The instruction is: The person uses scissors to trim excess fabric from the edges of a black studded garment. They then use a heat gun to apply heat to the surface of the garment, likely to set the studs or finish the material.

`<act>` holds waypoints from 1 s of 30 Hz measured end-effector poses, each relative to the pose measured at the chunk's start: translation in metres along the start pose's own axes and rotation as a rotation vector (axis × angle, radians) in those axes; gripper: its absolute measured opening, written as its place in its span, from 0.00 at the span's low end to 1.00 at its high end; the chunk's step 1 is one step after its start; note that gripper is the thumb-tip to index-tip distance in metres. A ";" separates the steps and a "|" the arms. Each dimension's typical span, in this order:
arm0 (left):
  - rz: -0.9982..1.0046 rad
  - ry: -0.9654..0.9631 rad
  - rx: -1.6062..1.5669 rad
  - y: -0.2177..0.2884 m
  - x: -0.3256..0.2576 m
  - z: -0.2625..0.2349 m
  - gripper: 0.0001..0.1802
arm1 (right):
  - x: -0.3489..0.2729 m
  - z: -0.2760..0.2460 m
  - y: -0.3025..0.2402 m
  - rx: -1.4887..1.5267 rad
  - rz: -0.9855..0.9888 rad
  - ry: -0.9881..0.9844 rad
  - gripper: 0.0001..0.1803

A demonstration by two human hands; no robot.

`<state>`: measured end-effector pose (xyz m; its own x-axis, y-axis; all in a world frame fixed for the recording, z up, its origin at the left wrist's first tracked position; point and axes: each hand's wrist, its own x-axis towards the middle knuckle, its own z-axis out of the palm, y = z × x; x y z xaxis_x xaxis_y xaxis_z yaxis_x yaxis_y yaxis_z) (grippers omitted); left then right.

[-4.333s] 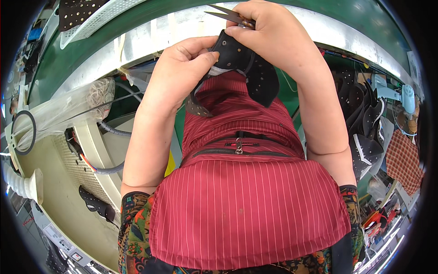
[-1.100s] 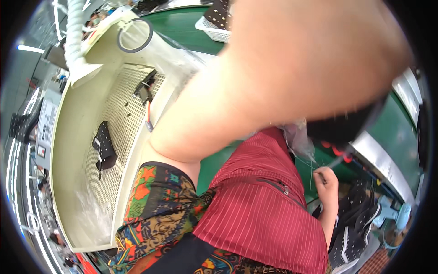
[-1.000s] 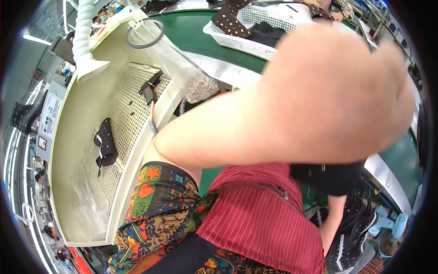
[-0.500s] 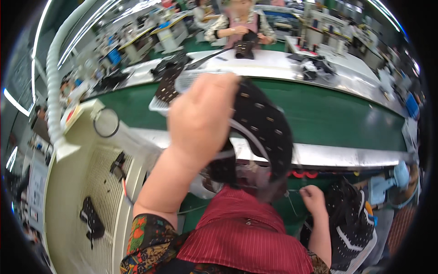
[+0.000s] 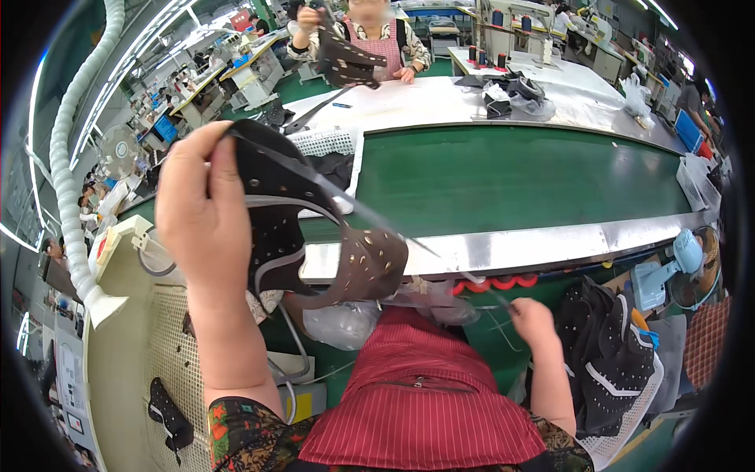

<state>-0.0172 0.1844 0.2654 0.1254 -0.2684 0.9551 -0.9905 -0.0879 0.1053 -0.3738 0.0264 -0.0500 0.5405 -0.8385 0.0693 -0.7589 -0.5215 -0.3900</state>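
Black, with rows of small metal studs, a curved flexible piece with pale edging (image 5: 271,167) hangs in the air near ten o'clock, pinched in the person's left hand (image 5: 206,206). The bare right hand (image 5: 534,321), toward four o'clock, is curled; whether it grips anything (its palm is out of sight) cannot be told. The studs look already set, but the piece is not yet laid down. Farther out at four o'clock lie heaped black studded pieces with white trim (image 5: 604,346); a lone small black studded piece (image 5: 168,413) lies at eight in the cream perforated tray (image 5: 122,385). Whether these are finished or waiting is unclear.
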 end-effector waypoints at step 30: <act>-0.632 -0.696 -0.675 -0.032 -0.158 0.148 0.11 | 0.050 -0.028 -0.070 0.883 0.018 0.116 0.14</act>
<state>0.0034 0.0880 0.0706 0.4046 -0.8480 0.3424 -0.5421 0.0792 0.8366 -0.3039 0.0160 0.0066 0.4547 -0.8811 0.1299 -0.1842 -0.2357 -0.9542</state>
